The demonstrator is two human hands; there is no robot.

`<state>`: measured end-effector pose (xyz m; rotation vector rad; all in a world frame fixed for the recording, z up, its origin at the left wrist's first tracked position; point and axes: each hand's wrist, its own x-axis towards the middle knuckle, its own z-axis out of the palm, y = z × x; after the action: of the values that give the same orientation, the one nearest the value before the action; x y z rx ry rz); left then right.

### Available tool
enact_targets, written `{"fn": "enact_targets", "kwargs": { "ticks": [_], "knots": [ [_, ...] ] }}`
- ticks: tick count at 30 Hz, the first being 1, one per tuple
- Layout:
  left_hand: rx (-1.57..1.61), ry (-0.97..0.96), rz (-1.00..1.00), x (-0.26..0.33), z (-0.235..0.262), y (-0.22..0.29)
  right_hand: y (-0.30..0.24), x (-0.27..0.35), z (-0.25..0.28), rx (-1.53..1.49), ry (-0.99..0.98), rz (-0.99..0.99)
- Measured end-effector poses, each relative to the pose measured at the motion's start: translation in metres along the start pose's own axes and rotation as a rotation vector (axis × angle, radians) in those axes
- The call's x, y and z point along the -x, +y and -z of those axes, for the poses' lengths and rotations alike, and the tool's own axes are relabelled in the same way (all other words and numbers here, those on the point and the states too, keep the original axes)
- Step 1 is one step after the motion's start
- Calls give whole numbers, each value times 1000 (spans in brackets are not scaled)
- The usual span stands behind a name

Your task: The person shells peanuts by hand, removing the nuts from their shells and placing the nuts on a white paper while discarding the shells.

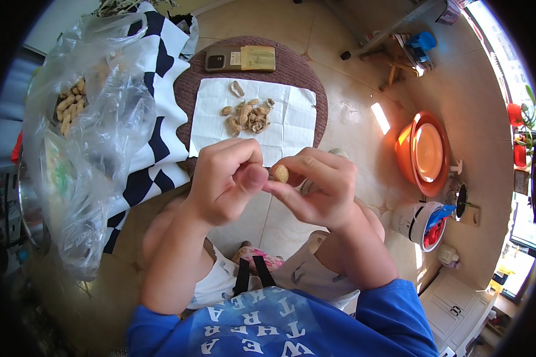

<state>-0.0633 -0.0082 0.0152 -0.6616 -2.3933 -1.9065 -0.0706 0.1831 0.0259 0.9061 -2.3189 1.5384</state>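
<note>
Between both hands, above the lap, a peanut (279, 173) was pinched. The right hand (318, 187) gripped it with thumb and fingertips closed on the shell. The left hand (226, 178) was curled shut, its thumb pressing the peanut's side. Beyond lay a white paper napkin (292, 122) bearing broken shells (247, 116). A plastic bag (95, 125) of peanuts sat left.

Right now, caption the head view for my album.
Both hands, left hand and right hand, pinch a peanut above a napkin strewn with shells.
</note>
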Motion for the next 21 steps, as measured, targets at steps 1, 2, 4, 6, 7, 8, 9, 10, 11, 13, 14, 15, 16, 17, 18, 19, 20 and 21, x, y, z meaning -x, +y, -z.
{"fn": "enact_targets", "kwargs": {
  "ticks": [1, 2, 4, 6, 7, 8, 9, 10, 11, 13, 14, 15, 16, 17, 18, 19, 20, 21],
  "knots": [
    [3, 19, 25, -1, 0, 2, 0, -1, 0, 46, 11, 4],
    [7, 38, 50, -1, -2, 4, 1, -3, -1, 55, 14, 14],
    [-12, 52, 14, -1, -3, 2, 1, -2, -5, 74, 16, 24],
    [-37, 20, -22, -3, 0, 5, 3, -2, -7, 117, -12, 43],
    [-48, 3, -40, -4, 1, 8, 4, -1, -9, 138, -27, 51],
    [-121, -10, -49, -5, 1, 9, 4, 0, -10, 115, -25, 32],
    [-195, -22, -56, -5, 1, 11, 5, 2, -10, 149, -41, 38],
    [-268, -33, -64, -5, 1, 12, 6, 3, -9, 183, -57, 45],
    [-314, -23, -83, -5, -1, 10, 7, 4, -9, 217, -73, 51],
    [-412, 4, -121, -5, -5, 5, 4, 4, -8, 263, -119, 6],
    [-429, -12, -120, -5, -5, 3, 2, 4, -8, 287, -142, -17],
    [-446, -27, -121, -5, -6, 3, 2, 5, -8, 256, -142, -56],
    [-463, -43, -122, -6, -6, 2, 3, 6, -10, 226, -141, -96],
    [-453, -41, -118, -6, -7, 1, 4, 7, -12, 196, -141, -135],
    [-443, -40, -114, -7, -8, -1, 4, 9, -13, 159, -143, -177],
    [-432, -39, -110, -7, -8, -2, 5, 10, -13, 121, -146, -218],
    [-436, -6, -66, -6, -9, -2, 5, 10, -13, 84, -148, -259],
    [-441, 26, -23, -6, -10, -3, 6, 10, -13, 76, -143, -262]
  ]
}}
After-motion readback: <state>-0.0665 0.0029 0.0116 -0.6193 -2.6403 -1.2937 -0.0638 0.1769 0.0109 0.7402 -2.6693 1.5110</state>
